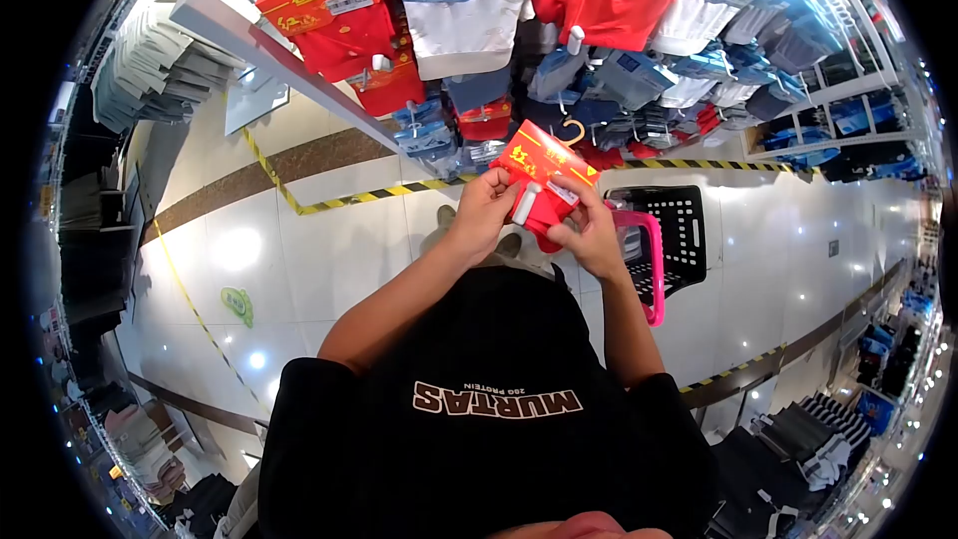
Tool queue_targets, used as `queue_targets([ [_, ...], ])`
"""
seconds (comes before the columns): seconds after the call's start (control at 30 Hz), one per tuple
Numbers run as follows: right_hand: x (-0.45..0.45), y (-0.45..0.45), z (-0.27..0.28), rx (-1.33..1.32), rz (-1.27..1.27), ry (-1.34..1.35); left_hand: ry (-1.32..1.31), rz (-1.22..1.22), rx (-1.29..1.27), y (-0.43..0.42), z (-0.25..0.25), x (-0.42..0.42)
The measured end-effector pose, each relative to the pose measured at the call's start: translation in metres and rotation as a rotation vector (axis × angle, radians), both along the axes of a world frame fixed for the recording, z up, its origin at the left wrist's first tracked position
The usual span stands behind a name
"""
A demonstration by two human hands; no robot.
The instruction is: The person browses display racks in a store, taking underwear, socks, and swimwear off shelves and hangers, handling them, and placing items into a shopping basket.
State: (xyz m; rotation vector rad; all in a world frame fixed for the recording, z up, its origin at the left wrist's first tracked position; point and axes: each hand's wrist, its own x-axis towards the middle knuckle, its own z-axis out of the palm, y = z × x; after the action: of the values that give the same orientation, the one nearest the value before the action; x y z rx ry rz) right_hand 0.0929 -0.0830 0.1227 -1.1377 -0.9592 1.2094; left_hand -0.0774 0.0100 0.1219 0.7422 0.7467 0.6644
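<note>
In front of my chest is a red package of folded clothing (542, 162), with yellow characters on its card top and a hook sticking up from it. My left hand (483, 208) pinches its left edge between thumb and fingers. On the other side, my right hand (591, 235) grips the lower right part, near a white label. A white plastic piece (526, 203) lies against the red fabric between my hands; whether it is attached I cannot tell. Larger red packs (334, 25) and a blue-topped white pack (464, 20) hang on the rack ahead.
A black perforated basket (679, 230) with a pink handle (656, 269) stands on the floor to my right. Yellow-black tape (389, 190) runs along the floor before the rack. Folded clothes (160, 60) line the left side, and more stock (818, 429) lies at lower right.
</note>
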Motion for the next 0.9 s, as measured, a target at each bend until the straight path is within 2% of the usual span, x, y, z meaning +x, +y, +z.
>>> queue_targets([
  [0.1,-0.01,-0.002,-0.001,-0.052,-0.01,-0.25,-0.007,0.027,0.051,-0.003,-0.001,0.002],
  [0.13,-0.014,-0.001,-0.01,-0.048,-0.072,-0.25,-0.018,0.029,0.055,-0.004,-0.002,0.002],
  [0.23,-0.015,0.007,-0.01,-0.183,-0.189,0.067,-0.041,0.03,0.013,-0.006,0.004,0.002],
  [0.27,-0.02,0.009,-0.008,-0.129,-0.285,0.141,-0.044,0.052,-0.048,-0.007,0.009,0.002],
  [0.4,-0.014,0.011,-0.015,-0.14,-0.387,0.242,0.003,0.085,-0.107,-0.005,0.009,-0.005],
  [0.6,-0.005,0.006,-0.029,-0.115,-0.324,0.235,0.01,0.088,-0.132,-0.008,0.004,-0.006],
  [0.7,-0.002,0.003,-0.037,-0.113,-0.391,0.087,0.061,0.096,-0.105,-0.008,-0.012,-0.009],
  [0.8,0.001,0.003,0.002,0.044,-0.323,-0.383,0.01,0.087,-0.245,-0.008,-0.006,-0.006],
  [0.9,0.008,0.003,0.007,-0.021,-0.317,-0.441,0.134,-0.038,-0.029,-0.013,-0.028,-0.006],
])
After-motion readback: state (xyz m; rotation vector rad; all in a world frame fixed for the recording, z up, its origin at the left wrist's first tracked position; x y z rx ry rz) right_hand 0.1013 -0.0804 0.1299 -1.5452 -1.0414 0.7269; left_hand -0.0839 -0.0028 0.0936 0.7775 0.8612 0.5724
